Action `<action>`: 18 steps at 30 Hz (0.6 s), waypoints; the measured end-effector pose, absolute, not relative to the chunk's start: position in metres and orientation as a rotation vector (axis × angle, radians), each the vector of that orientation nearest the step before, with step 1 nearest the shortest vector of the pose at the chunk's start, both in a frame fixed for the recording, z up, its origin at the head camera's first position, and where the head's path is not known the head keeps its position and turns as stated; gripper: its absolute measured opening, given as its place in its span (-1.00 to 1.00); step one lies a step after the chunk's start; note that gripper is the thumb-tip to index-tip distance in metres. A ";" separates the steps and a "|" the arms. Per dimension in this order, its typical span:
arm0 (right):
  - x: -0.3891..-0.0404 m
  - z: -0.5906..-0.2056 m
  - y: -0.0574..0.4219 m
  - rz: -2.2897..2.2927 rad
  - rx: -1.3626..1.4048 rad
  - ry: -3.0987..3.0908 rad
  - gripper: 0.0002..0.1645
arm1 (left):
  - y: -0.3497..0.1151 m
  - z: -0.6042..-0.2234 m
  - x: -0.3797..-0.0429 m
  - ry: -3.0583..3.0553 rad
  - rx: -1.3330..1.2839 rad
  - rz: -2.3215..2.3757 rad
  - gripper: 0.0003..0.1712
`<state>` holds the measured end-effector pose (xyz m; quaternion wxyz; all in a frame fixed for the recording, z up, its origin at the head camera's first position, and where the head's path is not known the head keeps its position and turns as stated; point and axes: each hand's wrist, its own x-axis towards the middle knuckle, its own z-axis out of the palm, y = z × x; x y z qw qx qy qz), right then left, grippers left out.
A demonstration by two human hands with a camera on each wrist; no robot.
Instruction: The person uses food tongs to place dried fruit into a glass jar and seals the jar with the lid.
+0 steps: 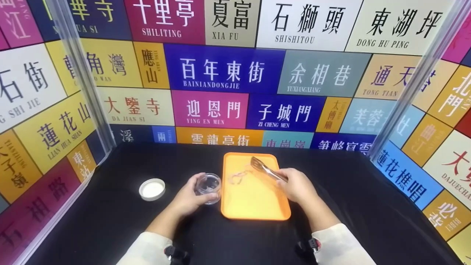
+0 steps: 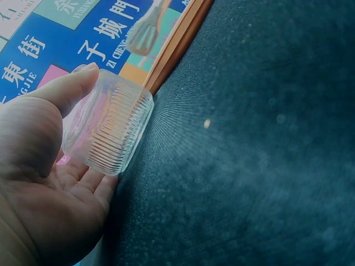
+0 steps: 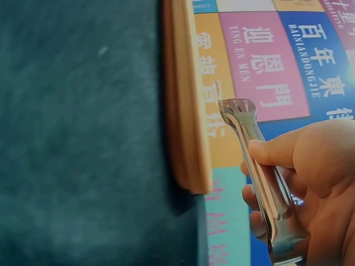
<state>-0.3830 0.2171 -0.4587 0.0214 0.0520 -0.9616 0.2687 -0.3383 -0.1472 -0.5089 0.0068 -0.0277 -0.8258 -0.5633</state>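
My left hand (image 1: 187, 198) grips a small clear jar (image 1: 209, 186) just left of an orange tray (image 1: 254, 206). Ribbed sides show on the jar in the left wrist view, with the thumb near its rim and the fingers behind it. In my right hand (image 1: 300, 186) are metal tongs (image 1: 268, 171), slanting over the tray's upper part with their slotted tips toward the left. A thin pale strip (image 3: 218, 90) shows at the tips in the right wrist view. Thin, pale, curled pieces (image 1: 237, 178) lie on the tray's left half.
A round white lid (image 1: 152, 189) lies on the black-covered table (image 1: 206, 239), left of the left hand. Colourful printed panels (image 1: 224, 70) wall in the back and both sides, with clear plastic edging (image 1: 88, 81) at the corners.
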 end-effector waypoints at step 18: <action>-0.350 -0.423 0.191 0.788 0.321 -2.885 -0.54 | -0.148 -0.511 -0.340 -2.601 -0.084 -1.730 0.16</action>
